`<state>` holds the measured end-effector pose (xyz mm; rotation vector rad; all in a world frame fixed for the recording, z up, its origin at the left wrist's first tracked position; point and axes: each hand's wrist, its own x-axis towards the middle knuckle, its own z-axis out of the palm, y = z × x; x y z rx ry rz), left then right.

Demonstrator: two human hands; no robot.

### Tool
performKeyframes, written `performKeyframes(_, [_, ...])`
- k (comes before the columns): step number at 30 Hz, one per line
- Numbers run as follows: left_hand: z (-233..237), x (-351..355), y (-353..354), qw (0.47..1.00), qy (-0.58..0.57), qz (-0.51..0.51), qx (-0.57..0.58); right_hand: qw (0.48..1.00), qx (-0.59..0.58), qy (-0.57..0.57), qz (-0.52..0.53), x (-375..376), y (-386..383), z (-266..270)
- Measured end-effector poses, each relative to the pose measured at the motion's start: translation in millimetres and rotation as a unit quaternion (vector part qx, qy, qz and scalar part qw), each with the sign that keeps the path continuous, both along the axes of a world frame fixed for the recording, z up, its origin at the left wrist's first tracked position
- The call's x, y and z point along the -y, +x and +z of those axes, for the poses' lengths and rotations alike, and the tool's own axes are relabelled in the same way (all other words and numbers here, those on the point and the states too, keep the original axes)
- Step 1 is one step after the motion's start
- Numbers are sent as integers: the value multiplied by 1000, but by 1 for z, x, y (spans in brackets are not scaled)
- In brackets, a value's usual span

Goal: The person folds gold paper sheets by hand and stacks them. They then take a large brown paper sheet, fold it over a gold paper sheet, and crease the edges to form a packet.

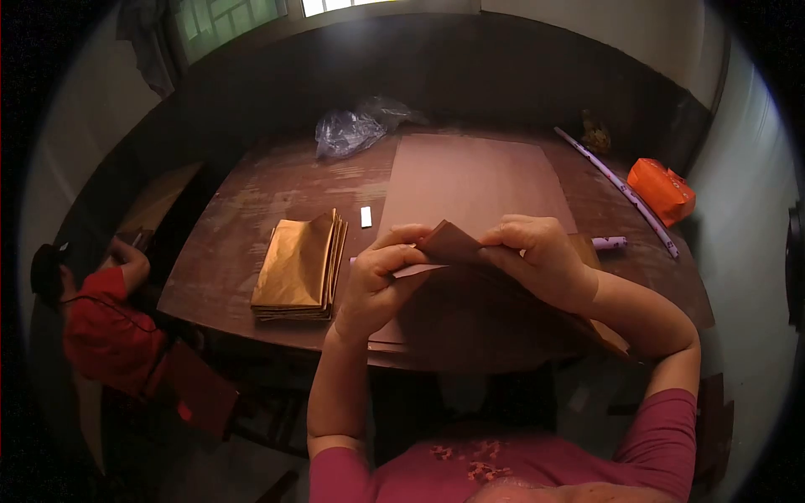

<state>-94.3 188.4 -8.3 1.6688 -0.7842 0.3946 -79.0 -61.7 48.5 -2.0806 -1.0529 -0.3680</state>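
**Inspector:** Location and grip of the item?

**Assistant:** The brown paper sheet [453, 243] is held up over the near edge of the table [226, 277], apart from its surface. The left hand [377, 277] pinches its left side between thumb and fingers. The right hand [537, 256] is closed over the upper right fold. Both hands are grasping it.

**Inspector:** Handling assessment?

**Assistant:** In my judgement it is light, thin and limp. It will crease readily and could tear at an edge. It is best pinched along the folded ridge, where the layers double.

**Inspector:** Surroundings?

**Assistant:** A stack of gold sheets [298, 268] lies to the left, with a small white object [366, 216] just beyond it. A large brown sheet [470, 180] lies flat behind the hands. A plastic bag [352, 130], a long rod [620, 189] and an orange bag [661, 191] lie further off. A person in red [105, 327] sits well apart at the left.

**Inspector:** Anything obscured?

**Assistant:** The right palm hides the fold beneath it. The sheet's lower part merges with the dark table edge. I cannot count its layers, and the purple tube [610, 243] is partly hidden by the right hand
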Motion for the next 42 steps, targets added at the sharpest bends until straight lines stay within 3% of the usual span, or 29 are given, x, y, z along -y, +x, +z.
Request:
performKeyframes(5, [11,2,0,999,-1,-36,-2,999,46,-17,2,-1,-5,13])
performKeyframes(19, [2,7,9,999,-50,-17,-7,994,106,-33,-7,-1,-3,21])
performKeyframes(29, [4,13,13,996,-84,-22,21,998,60,-16,-15,-7,-4,24])
performKeyframes(34, [1,13,15,995,-90,-23,18,997,10,75,3,-8,-2,16])
performKeyframes(42, [1,14,15,996,-90,-16,16,998,37,53,-16,-5,-4,18])
